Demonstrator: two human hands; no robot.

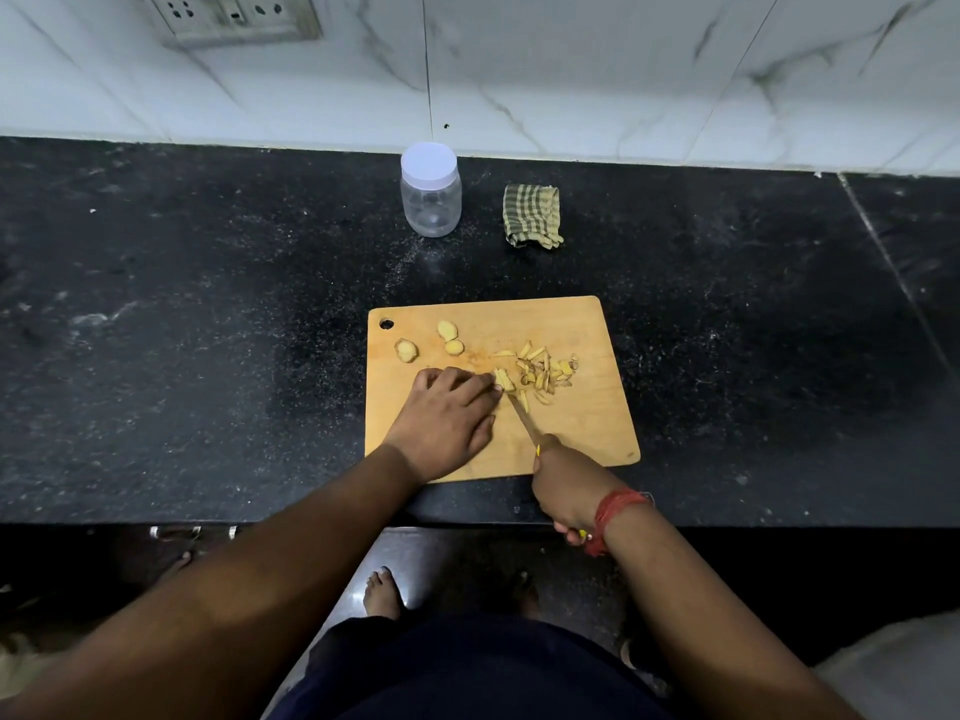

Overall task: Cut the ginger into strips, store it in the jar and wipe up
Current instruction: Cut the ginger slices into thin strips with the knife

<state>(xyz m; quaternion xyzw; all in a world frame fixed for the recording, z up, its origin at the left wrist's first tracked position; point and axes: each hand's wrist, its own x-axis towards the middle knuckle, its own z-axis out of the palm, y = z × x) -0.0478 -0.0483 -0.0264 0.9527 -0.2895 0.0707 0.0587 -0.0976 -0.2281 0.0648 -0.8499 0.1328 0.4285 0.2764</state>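
A wooden cutting board (587,413) lies on the black counter. My left hand (447,423) lies on the board, its fingertips holding a ginger piece (504,379) in place. My right hand (566,491) grips a knife (522,415) by its yellow handle, the blade angled up to that piece. Cut ginger strips (545,371) lie in a heap just right of the blade. Three ginger slices (447,341) rest near the board's upper left. A clear plastic jar (431,192) with a white lid on stands behind the board, a folded checked cloth (532,215) to its right.
The black stone counter (208,330) stretches wide to both sides, meeting a white marble wall (571,70) at the back. A socket panel (234,15) sits on the wall at upper left. The counter's front edge runs just below the board.
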